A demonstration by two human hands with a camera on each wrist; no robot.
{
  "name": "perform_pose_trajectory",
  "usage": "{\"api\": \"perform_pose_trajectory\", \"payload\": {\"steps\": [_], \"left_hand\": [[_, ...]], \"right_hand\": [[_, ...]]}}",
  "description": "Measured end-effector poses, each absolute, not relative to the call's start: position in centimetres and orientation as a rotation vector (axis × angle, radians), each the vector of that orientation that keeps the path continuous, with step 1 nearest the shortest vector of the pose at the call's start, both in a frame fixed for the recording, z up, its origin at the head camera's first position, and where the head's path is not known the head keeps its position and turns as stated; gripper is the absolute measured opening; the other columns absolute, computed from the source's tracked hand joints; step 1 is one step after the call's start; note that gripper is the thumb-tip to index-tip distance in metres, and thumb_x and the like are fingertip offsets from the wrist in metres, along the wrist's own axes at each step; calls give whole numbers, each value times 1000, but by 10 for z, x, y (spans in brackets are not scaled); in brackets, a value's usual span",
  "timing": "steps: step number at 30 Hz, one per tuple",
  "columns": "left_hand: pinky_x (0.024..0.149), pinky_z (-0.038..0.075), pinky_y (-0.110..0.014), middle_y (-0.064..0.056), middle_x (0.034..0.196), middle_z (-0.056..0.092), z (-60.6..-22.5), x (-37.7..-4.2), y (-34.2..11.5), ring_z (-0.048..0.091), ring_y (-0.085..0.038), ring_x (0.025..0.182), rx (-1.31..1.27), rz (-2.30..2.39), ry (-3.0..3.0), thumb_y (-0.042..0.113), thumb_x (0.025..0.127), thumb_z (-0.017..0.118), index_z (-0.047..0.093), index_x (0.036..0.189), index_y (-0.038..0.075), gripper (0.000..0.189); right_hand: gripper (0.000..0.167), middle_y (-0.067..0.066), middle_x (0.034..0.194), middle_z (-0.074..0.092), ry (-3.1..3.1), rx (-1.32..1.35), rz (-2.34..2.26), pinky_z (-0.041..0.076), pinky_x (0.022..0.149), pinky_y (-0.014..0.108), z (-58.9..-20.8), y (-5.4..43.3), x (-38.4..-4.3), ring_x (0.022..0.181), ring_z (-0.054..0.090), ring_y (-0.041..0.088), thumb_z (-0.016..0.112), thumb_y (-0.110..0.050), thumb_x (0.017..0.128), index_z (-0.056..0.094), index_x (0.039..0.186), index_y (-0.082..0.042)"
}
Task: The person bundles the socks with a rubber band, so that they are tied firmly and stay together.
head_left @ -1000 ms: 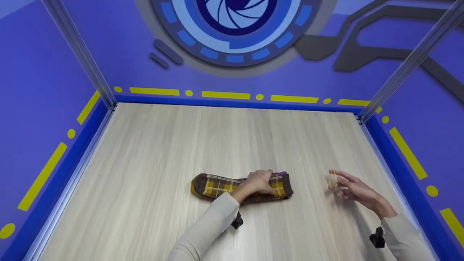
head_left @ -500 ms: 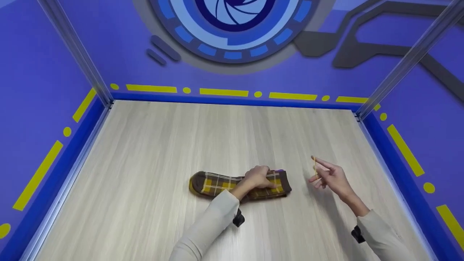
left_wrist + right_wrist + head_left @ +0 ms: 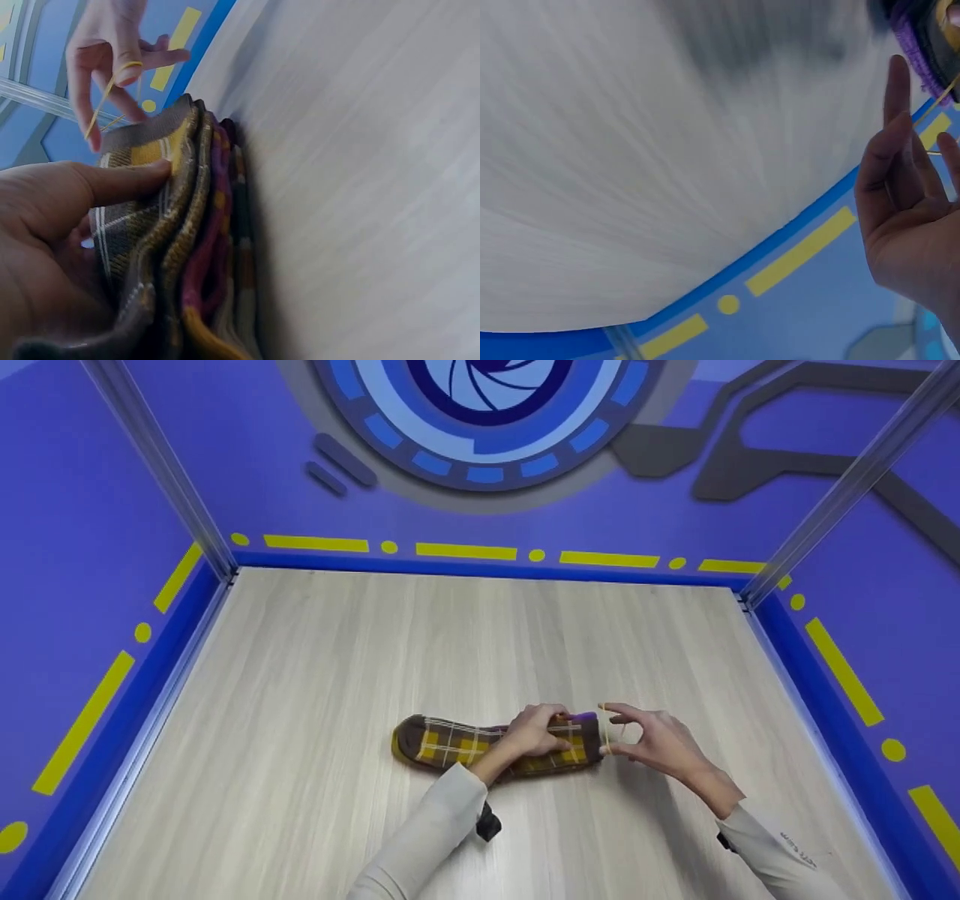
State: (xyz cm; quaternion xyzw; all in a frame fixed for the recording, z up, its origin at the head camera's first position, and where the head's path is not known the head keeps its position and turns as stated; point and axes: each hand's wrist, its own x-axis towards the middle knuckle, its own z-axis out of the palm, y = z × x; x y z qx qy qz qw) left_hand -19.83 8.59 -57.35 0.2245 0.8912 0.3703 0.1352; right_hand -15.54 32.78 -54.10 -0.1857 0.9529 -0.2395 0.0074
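A stack of folded socks lies flat on the table, a brown and yellow plaid one on top. In the left wrist view, purple and dark sock layers show beneath the plaid. My left hand grips the stack near the cuff end, its thumb on the plaid top and its other fingers mostly hidden. My right hand is at the cuffs, thumb and fingers spread apart. A thin yellow rubber band is stretched over those spread fingers, at the cuff edge; whether it touches the socks I cannot tell.
The pale wooden tabletop is bounded by blue panels with yellow markings at the back and both sides. Metal posts stand at the back corners.
My right hand has moved left from the right side of the table to the cuffs, spreading the rubber band wider. My left hand stays on the socks.
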Motion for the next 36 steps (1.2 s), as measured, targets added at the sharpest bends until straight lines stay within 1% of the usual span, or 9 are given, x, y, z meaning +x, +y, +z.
{"api": "perform_pose_trajectory", "payload": {"steps": [4, 7, 12, 16, 20, 23, 29, 33, 36], "left_hand": [[88, 51, -27, -5, 115, 76, -576, -197, 83, 69, -19, 102, 732, 1136, 2578, 22, 80, 87, 73, 118, 15, 41], [90, 51, -25, -3, 115, 76, -579, -197, 80, 69, -17, 103, 761, 1204, 2565, 21, 80, 87, 74, 116, 15, 39], [95, 51, -22, -1, 111, 78, -583, -196, 77, 72, -15, 105, 813, 1369, 2541, 16, 78, 89, 77, 112, 14, 35], [97, 51, -21, -1, 111, 79, -584, -194, 75, 73, -14, 106, 846, 1470, 2535, 13, 77, 89, 78, 110, 13, 34], [96, 51, -22, -1, 109, 79, -584, -191, 73, 72, -13, 103, 815, 1542, 2561, 14, 75, 90, 75, 109, 16, 37], [96, 51, -25, -2, 112, 78, -584, -189, 73, 71, -15, 105, 846, 1536, 2590, 17, 76, 90, 70, 115, 19, 43], [97, 50, -25, -4, 127, 72, -584, -190, 70, 68, -17, 112, 1121, 1391, 2546, 20, 87, 80, 66, 135, 24, 50], [93, 48, -21, -4, 119, 71, -583, -190, 69, 65, -14, 105, 1225, 1280, 2530, 21, 91, 77, 66, 136, 24, 46], [102, 48, -23, -4, 125, 70, -583, -192, 70, 65, -14, 115, 1278, 1241, 2524, 20, 91, 76, 65, 133, 18, 43]], "right_hand": [[65, 13, 116, 77, 3060, -619, -652, 48, 59, 33, -533, 311, -153, 59, 59, 15, 87, -40, 78, 65, 135, -19], [65, 13, 116, 77, 3083, -643, -611, 53, 61, 40, -530, 302, -154, 80, 73, 30, 89, -39, 76, 66, 133, -19], [66, 16, 114, 76, 3009, -611, -652, 55, 62, 44, -532, 295, -160, 89, 75, 37, 88, -40, 76, 65, 133, -16], [62, 17, 108, 78, 2914, -609, -752, 55, 66, 42, -535, 293, -165, 81, 74, 29, 88, -41, 77, 67, 130, -14], [57, 12, 97, 79, 2856, -609, -834, 54, 66, 35, -537, 292, -171, 77, 70, 18, 87, -39, 79, 68, 125, -11], [53, 9, 92, 77, 2809, -590, -900, 53, 67, 29, -539, 294, -174, 78, 70, 17, 87, -35, 81, 69, 123, -9], [45, 9, 99, 76, 2670, -641, -1002, 52, 67, 24, -540, 298, -181, 87, 71, 17, 86, -27, 82, 70, 119, -8], [43, 13, 103, 75, 2587, -689, -1001, 54, 62, 23, -536, 299, -185, 86, 71, 15, 86, -25, 83, 69, 118, -6], [47, 14, 100, 75, 2549, -690, -999, 55, 57, 26, -532, 299, -185, 78, 69, 12, 86, -25, 83, 68, 122, -4]]}}
